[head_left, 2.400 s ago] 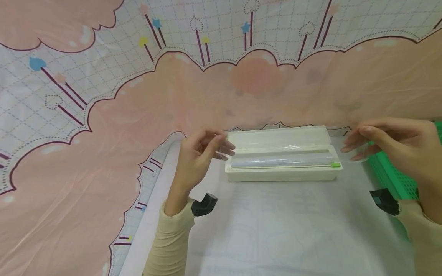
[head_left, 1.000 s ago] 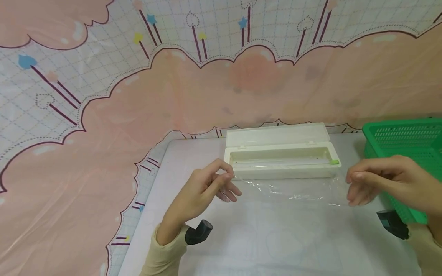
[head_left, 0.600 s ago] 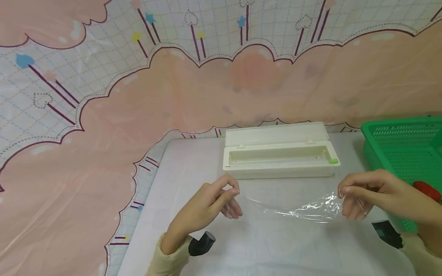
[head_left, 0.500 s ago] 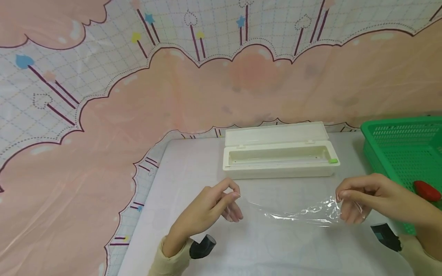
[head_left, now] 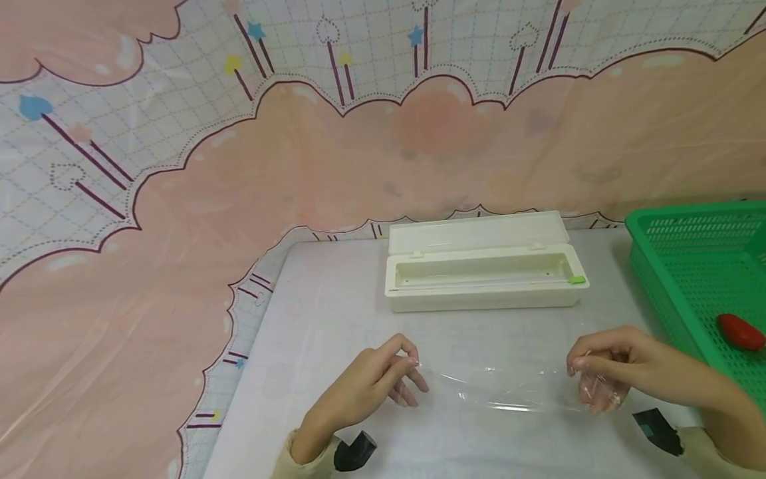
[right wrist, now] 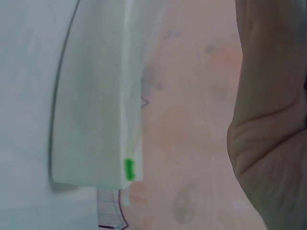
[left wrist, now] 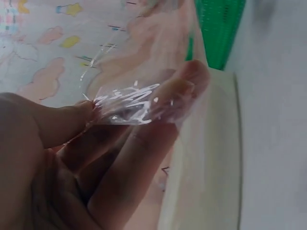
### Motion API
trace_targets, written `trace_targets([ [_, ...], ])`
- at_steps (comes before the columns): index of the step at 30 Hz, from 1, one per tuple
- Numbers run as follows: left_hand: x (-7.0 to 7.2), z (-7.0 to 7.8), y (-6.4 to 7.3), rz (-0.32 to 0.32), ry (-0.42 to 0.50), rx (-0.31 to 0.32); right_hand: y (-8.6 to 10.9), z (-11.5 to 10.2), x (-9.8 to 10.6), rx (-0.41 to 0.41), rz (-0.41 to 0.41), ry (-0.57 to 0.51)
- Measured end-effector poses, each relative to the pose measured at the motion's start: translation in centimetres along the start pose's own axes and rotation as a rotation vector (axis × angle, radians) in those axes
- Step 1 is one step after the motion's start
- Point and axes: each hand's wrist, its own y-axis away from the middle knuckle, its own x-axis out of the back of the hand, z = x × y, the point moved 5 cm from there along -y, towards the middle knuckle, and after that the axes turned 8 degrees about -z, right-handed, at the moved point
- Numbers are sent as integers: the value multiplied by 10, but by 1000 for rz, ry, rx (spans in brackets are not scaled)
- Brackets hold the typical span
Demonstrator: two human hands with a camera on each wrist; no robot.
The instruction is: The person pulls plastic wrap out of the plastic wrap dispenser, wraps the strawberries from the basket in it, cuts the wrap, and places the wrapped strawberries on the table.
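A sheet of clear plastic wrap [head_left: 503, 392] stretches between the two hands above the white table, its lower edge catching light. My left hand [head_left: 380, 379] pinches the left end between thumb and index finger, the other fingers spread behind it. In the left wrist view, the wrap [left wrist: 129, 103] shines across those fingertips. My right hand [head_left: 622, 366] pinches the right end, where the film bunches over the lower fingers. Beyond the hands sits a long cream plastic wrap dispenser box [head_left: 485, 298] with its lid [head_left: 479, 233] raised and a green slider [head_left: 576, 279] at the right of its front edge.
At the right stands a green perforated basket [head_left: 652, 266] with a red object [head_left: 741, 331] inside. A pink patterned cloth [head_left: 359, 166] hangs behind the white table [head_left: 335, 279]. Black wrist cameras [head_left: 356, 451] are worn on both sleeves.
Both hands have come down and back from over the box toward the near table, carrying the wrap. Lately the right hand has shifted left, bringing the red object in the basket into view.
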Motion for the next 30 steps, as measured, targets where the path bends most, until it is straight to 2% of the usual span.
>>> trace_targets([
  [6,-9,-19,0,-8,-10,15,-2,16,-5,-50,-24,-77],
  [15,-19,-37,-6,11,-36,6,-5,35,-12,-85,-45,-137],
  [23,-27,-51,-10,23,-98,-6,-3,49,-13,-102,-50,-107],
  [30,-30,-59,-13,35,-196,-20,-3,58,-14,-100,-61,0],
])
